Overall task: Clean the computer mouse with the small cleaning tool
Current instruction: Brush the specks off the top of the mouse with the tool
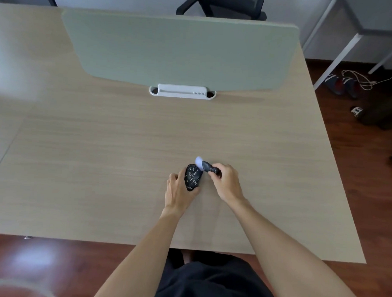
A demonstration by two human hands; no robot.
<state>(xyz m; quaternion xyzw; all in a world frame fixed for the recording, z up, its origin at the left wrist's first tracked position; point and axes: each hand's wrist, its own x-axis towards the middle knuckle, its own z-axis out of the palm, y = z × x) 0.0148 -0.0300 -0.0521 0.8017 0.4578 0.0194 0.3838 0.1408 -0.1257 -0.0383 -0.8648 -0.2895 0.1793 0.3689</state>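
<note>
Black speckled computer mouse [192,177] gripped by our left hand [178,192]; right hand [226,180] fingers pinching small dark white-tipped cleaning tool [206,166] at 1 o'clock; we'd sweep lightly.

Mouse and tool on the worktop

The mouse [192,177] lies on the worktop [101,156], just left of the right grip [226,181]; the cleaning tool [209,167] sits within that grip.

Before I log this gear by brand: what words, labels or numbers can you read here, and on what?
No text here can be read for certain.
Mouse, held by the left hand: a pale mark near its rear end, too small and blurred to read.
Cleaning tool in the right hand: no lettering visible.
Sandals on the floor: white markings, illegible.
</note>
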